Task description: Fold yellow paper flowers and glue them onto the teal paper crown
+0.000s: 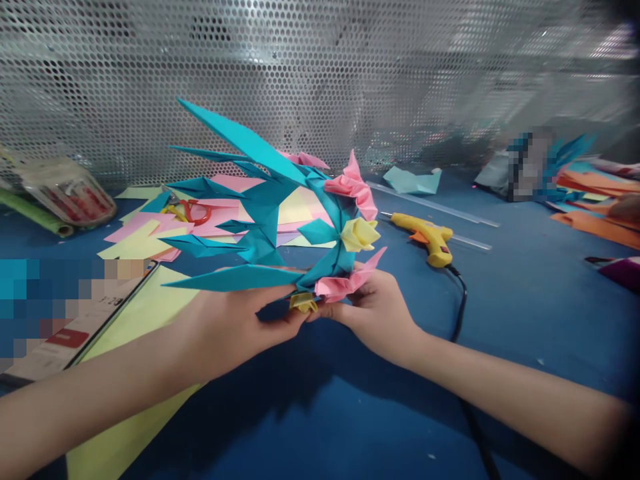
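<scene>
Raised above the table is a ring-shaped origami wreath [263, 233] of folded teal paper, its long points spreading to the left. Pink paper flowers [353, 187] and a yellow paper flower [361, 234] sit along its right side. My left hand [245, 320] grips the lower edge, thumb against a small yellow paper flower [303, 303] at the bottom. My right hand [383, 310] is closed on the lower right, beside a pink flower, its fingertips near the left thumb. The wreath partly hides the fingers of both hands.
A yellow glue gun [430, 239] with a black cord lies right, near clear glue sticks [440, 205]. Loose coloured paper [135, 230] and red-handled pliers [196, 211] lie behind the wreath. A phone [95, 327] is at left, a plastic container [67, 190] behind it. Perforated metal [300, 80] backs the table.
</scene>
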### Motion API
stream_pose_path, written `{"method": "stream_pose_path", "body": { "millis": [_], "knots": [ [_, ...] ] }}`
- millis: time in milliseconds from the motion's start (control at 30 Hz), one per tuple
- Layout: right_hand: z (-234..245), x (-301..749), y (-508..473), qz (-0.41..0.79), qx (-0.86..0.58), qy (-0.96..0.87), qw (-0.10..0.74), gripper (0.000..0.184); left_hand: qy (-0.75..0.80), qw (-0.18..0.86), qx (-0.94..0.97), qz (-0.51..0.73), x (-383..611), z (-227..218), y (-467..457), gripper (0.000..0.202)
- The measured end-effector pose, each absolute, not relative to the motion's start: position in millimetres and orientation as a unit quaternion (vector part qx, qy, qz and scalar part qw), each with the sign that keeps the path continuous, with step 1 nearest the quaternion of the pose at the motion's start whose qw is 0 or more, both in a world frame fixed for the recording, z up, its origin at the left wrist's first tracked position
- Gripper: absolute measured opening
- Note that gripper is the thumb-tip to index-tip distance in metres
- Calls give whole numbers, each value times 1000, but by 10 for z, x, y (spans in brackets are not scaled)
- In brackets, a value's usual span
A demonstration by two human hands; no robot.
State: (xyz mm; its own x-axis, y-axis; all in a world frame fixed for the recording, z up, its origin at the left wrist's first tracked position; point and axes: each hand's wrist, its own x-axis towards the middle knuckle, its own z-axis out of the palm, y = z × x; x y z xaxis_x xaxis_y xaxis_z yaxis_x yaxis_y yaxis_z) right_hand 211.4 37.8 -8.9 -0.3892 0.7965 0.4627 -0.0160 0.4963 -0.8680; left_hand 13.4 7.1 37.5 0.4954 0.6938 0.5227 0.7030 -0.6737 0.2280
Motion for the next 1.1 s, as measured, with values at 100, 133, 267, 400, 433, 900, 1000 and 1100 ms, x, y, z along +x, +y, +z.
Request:
{"method": "stream_pose_path", "body": {
  "millis": [100,133,267,400,433,900,1000,1100],
  "knots": [
    [-92,2115,379,423,-274,-717,482,12,-402,3,-865,-302,136,391,69,21],
    [-92,2115,378,423,-277,-715,482,13,-406,-3,-863,-300,134,393,69,21],
    [-97,2114,378,416,-288,-713,485,16,-414,5,-860,-298,122,377,70,22],
    [-110,2116,379,408,-287,-718,484,15,-409,15,-862,-298,118,348,82,20],
    [-113,2117,379,407,-288,-719,484,15,-409,15,-863,-296,118,345,85,20],
    [-115,2121,380,409,-275,-723,485,12,-394,5,-866,-307,127,379,79,18],
    [-119,2125,379,397,-280,-728,483,14,-383,27,-868,-316,126,373,87,17],
    [-119,2129,382,384,-283,-735,482,13,-368,48,-868,-329,128,366,95,17]
  ]
}}
